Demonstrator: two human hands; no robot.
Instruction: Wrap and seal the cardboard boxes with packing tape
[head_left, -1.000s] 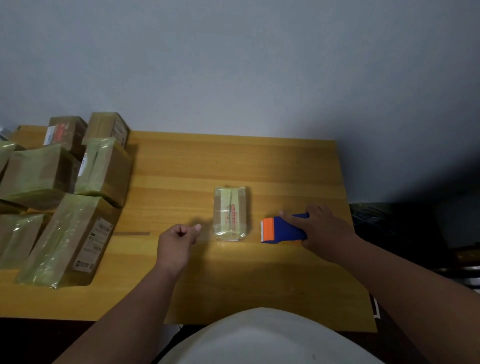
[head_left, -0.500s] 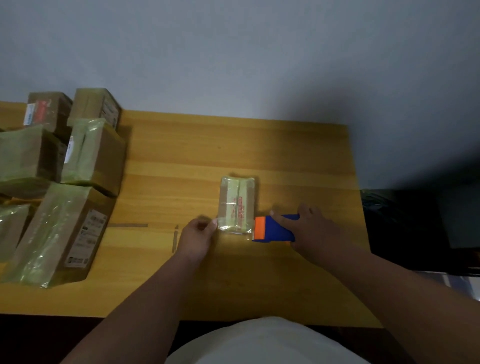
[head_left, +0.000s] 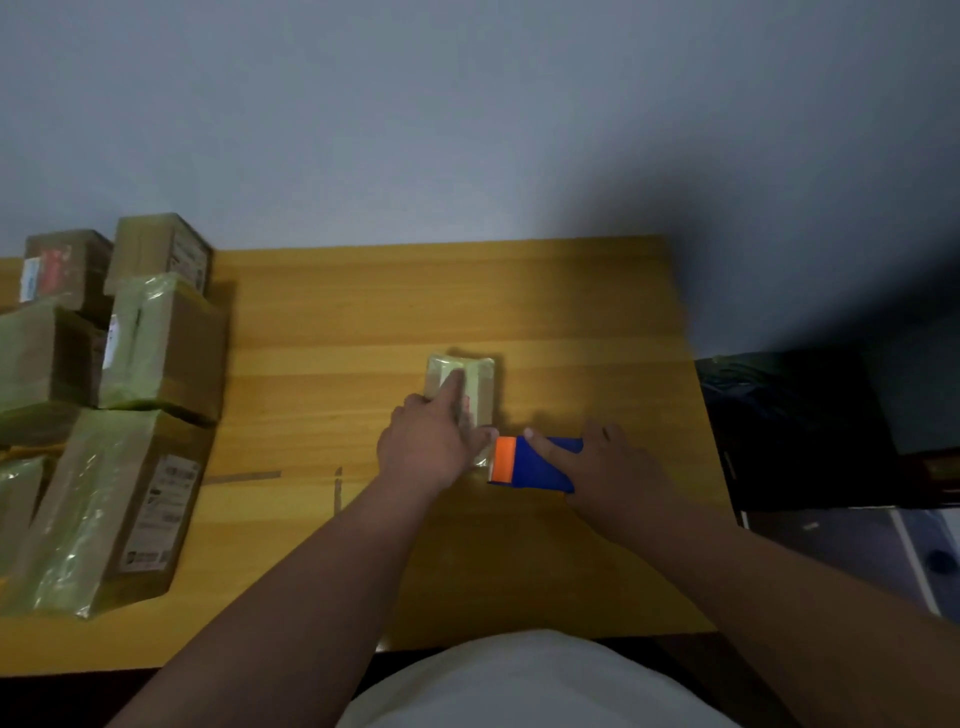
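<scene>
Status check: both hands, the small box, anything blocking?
Left hand flat on small box. Right hand grips tape dispenser beside it. Nothing blocking.

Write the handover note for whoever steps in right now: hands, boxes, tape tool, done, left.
Left hand: flat on the small box, fingers straight, pressing it down mid-table.
Right hand: gripping the blue and orange tape dispenser, orange end at the box's near right corner.
Table: wrapped boxes are piled at the left edge.
Done: the pile looks taped; the small box already shows glossy film on top.
Left: probably run tape over the small box, cut it, then move the box to the pile.
</scene>
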